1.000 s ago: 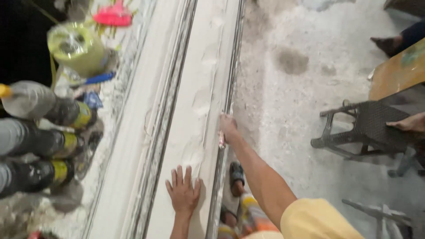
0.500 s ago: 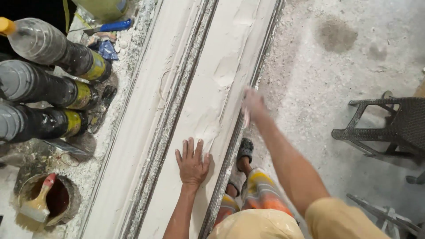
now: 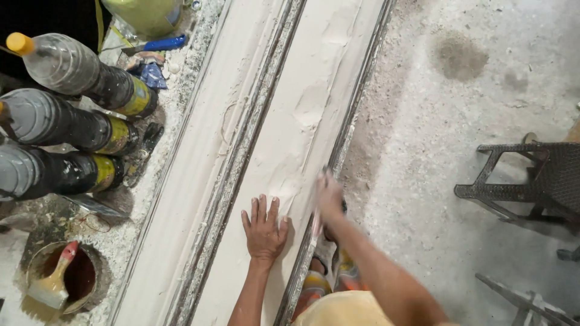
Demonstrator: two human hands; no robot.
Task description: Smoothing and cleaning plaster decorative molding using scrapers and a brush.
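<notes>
My left hand (image 3: 264, 228) lies flat, fingers spread, on the wet white plaster filling a long mould (image 3: 302, 115) on the workbench. My right hand (image 3: 329, 196) is blurred at the mould's right metal edge (image 3: 356, 115), just right of the left hand. It seems closed around the edge or a thin tool, but the blur hides which. A second long plaster strip (image 3: 208, 139) runs parallel on the left, separated by a metal rail.
Three dark plastic bottles (image 3: 66, 124) lie on their sides at the left. A brush sits in a small round tin (image 3: 57, 281) at the lower left. A dark wicker stool (image 3: 531, 178) stands on the concrete floor at right. My sandalled feet (image 3: 329, 271) show below the bench.
My right hand has slid back along the mould's right edge toward me, ending beside the left hand. The left hand has stayed flat on the plaster. The view has shifted forward.
</notes>
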